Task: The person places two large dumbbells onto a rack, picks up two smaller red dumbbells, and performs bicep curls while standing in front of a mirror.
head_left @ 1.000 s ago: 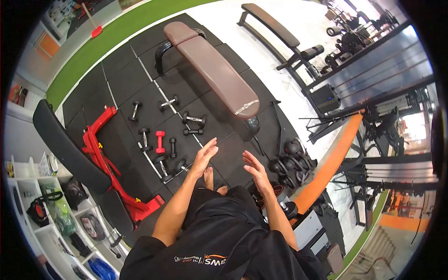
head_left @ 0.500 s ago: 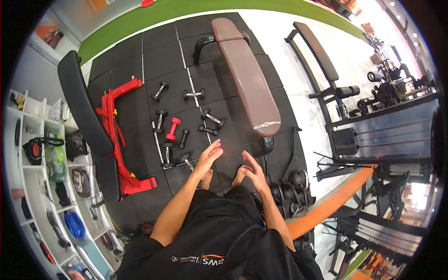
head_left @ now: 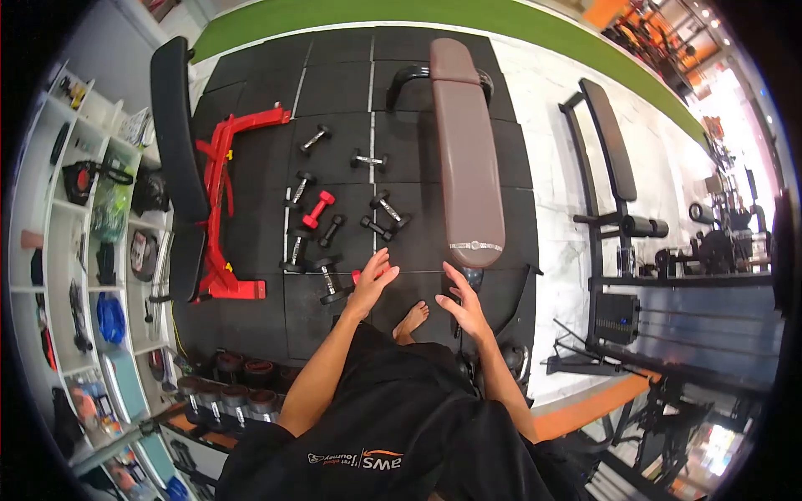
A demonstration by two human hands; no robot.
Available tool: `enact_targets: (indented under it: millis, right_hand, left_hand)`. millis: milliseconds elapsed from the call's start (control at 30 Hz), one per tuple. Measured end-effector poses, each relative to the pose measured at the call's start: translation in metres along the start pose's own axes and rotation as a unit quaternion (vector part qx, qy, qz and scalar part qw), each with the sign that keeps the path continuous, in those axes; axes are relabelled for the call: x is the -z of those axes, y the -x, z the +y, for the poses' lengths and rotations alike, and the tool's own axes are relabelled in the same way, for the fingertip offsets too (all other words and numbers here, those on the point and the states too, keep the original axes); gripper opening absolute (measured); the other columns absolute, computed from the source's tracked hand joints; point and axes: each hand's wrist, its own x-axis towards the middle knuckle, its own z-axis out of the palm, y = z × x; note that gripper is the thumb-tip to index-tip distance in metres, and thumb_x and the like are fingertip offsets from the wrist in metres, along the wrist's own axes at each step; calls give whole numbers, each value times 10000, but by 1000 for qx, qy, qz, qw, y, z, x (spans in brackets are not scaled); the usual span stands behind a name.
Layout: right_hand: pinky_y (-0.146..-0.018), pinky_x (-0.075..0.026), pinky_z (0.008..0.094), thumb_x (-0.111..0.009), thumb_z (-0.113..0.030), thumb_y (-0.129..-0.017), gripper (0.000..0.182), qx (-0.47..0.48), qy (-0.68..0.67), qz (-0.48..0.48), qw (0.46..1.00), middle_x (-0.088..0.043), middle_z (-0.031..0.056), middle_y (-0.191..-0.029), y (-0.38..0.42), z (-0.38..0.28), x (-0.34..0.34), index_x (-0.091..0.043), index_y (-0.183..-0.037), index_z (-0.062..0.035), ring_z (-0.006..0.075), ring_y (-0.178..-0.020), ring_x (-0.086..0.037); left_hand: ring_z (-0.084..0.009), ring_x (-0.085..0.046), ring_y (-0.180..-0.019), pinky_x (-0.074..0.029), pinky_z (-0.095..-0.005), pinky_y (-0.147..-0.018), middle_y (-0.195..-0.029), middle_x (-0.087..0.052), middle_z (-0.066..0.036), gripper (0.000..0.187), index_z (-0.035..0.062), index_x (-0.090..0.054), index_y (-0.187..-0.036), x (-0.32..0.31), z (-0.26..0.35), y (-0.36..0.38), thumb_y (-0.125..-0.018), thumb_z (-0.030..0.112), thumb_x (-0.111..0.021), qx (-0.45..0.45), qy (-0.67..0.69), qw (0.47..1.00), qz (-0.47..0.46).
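Observation:
My left hand (head_left: 370, 285) is raised in front of me with its fingers stretched out and holds nothing. My right hand (head_left: 464, 306), also bare, has its fingers apart near the close end of a brown padded bench (head_left: 469, 159). A measuring-tape-like strip (head_left: 477, 245) lies across that end. Several dumbbells are scattered on the black mat beyond my left hand. Closest to it is a black dumbbell with a metal handle (head_left: 329, 280). A red dumbbell (head_left: 318, 210) lies among the black ones, and a second red object is partly hidden behind my left hand.
On the left stand a red-framed bench with black pads (head_left: 219, 200) and white shelves (head_left: 58, 217) full of gear. A dumbbell rack (head_left: 225, 405) is at lower left. Another black bench (head_left: 608, 138) and weight machines stand right. My bare foot (head_left: 412, 319) is on the mat.
My view has turned, so the benches and dumbbells sit differently, and the dumbbell rack at lower left has come into view. Both hands stay raised and empty; one foot now shows instead of two.

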Motion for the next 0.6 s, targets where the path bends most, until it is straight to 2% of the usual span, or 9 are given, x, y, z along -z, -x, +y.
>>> enact_targets:
  millis: [133, 333, 433, 600]
  right_hand:
    - [-1074, -366, 485, -712, -195, -819, 745, -18, 22, -51, 998, -353, 94, -1531, -22, 1, 8, -383, -1487, -164, 261, -1410, -335]
    - [-1067, -371, 490, -717, -204, -813, 786, -21, 43, -119, 992, -337, 99, -1540, -65, -11, -16, -345, -1506, -181, 261, -1408, -341]
    - [-1061, -377, 488, -727, -217, -807, 806, -17, 68, -143, 987, -342, 111, -1536, -84, -17, -34, -334, -1510, -179, 272, -1405, -349]
    - [-1115, -317, 422, -736, -232, -800, 816, 22, 107, -165, 980, -370, 143, -1516, -107, -28, -63, -335, -1500, -107, 285, -1404, -355]
  left_hand:
    - [-294, -396, -1377, -339, -374, -1108, -1495, -377, -208, 738, 59, -323, -1491, 6, -11, 7, -896, 282, -696, -33, 4, 997, 72]
    - [-302, -359, -1400, -371, -401, -1086, -1507, -357, -212, 780, 70, -306, -1502, 31, -18, 26, -880, 299, -716, -25, 29, 986, 160]
    - [-292, -335, -1405, -298, -385, -1135, -1524, -320, -199, 742, 68, -264, -1518, 44, -19, 29, -919, 234, -669, -8, 56, 982, 179]
    - [-296, -340, -1400, -294, -399, -1133, -1525, -321, -193, 783, 78, -264, -1521, 68, -10, 25, -896, 275, -692, -14, 63, 977, 204]
